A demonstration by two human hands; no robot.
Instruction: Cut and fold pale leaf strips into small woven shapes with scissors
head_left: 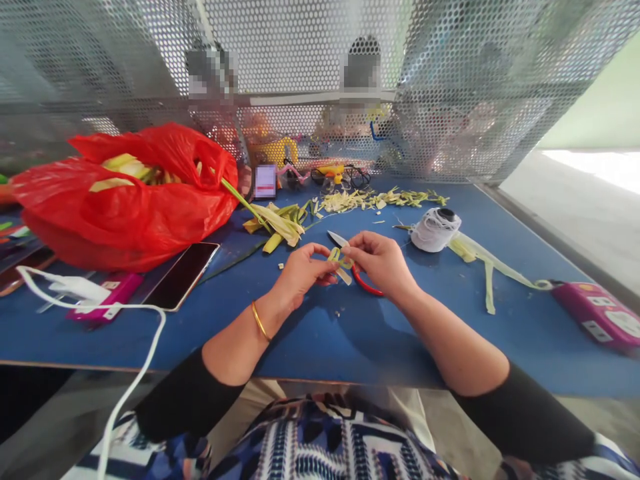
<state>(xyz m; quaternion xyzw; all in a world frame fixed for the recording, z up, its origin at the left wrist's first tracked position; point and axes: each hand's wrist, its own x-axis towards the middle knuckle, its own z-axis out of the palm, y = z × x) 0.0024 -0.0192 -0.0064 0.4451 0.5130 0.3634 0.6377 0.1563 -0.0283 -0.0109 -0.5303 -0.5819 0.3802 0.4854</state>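
Observation:
Between my two hands is a pale green leaf strip point(343, 275), bent into small loops with a short tail hanging down. My left hand point(307, 270), with a gold bangle at the wrist, pinches the strip from the left. The fingers of my right hand point(376, 257) are closed on its other side. Scissors with red handles point(367, 283) lie on the table beneath my right hand, their blade tip pointing away to the left; part of them is hidden. A cone of white thread point(434, 230) stands to the right of my right hand.
A red plastic bag point(145, 220) of leaves fills the left side, with a phone point(183, 277) and a cabled magenta box point(107, 297) before it. Leaf pieces point(283, 223) and trimmings point(370, 199) lie behind my hands. Another magenta box point(595, 313) sits right. A perforated metal screen point(310, 40) closes the back.

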